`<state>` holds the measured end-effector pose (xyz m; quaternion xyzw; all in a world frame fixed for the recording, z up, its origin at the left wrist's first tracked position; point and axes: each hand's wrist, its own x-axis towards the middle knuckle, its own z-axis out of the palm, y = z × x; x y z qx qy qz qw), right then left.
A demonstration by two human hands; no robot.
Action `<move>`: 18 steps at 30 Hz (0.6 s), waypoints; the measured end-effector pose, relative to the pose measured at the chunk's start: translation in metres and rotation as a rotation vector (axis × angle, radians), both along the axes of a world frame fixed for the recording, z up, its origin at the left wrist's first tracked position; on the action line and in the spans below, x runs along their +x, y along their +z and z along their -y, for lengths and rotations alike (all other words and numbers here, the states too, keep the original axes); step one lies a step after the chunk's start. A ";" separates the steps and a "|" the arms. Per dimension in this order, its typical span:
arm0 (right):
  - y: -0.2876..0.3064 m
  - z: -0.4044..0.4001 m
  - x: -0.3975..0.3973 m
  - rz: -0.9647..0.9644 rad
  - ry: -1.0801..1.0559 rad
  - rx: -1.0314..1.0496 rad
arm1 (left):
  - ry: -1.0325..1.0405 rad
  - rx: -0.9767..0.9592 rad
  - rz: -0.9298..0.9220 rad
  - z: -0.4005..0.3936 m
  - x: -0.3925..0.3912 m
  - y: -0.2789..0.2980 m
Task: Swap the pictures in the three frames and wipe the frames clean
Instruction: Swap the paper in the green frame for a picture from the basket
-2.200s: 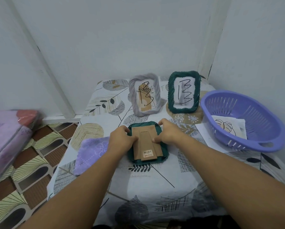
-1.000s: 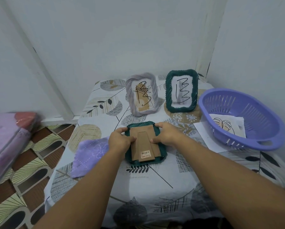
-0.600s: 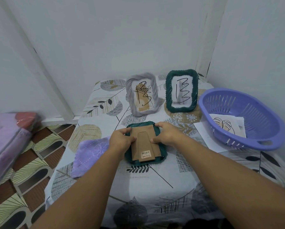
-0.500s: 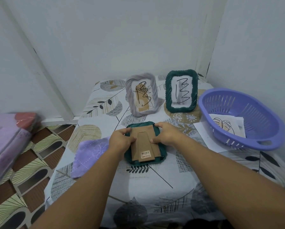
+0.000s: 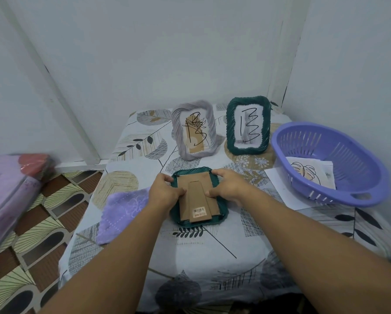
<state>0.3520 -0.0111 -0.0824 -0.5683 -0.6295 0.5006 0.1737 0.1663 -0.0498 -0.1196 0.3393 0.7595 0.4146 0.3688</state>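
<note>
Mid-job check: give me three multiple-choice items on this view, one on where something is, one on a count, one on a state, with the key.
1. Where does the purple cloth lie?
A. in the basket
B. on the table, left of the face-down frame
C. draped over the grey frame

2. How many frames stand upright at the back?
A. one
B. two
C. three

3. How does the green frame under the hands lie?
A. face down, cardboard back up
B. upright on its stand
C. face up, picture showing

Key:
1 B, the cloth lies flat beside the left hand, while the purple basket holds only printed sheets.
2 B, the grey frame and the dark green frame stand there.
3 A, the face-down frame shows its brown backing board and stand flap, with the right hand on it.
</note>
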 end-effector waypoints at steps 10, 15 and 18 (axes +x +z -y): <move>-0.007 -0.002 -0.006 -0.128 -0.127 -0.119 | -0.013 -0.002 -0.003 0.000 0.001 0.002; -0.008 -0.002 -0.010 -0.115 -0.127 -0.147 | -0.012 0.000 -0.011 0.000 0.002 0.003; -0.007 -0.003 -0.009 -0.114 -0.138 -0.151 | -0.013 0.000 -0.009 0.000 0.001 0.002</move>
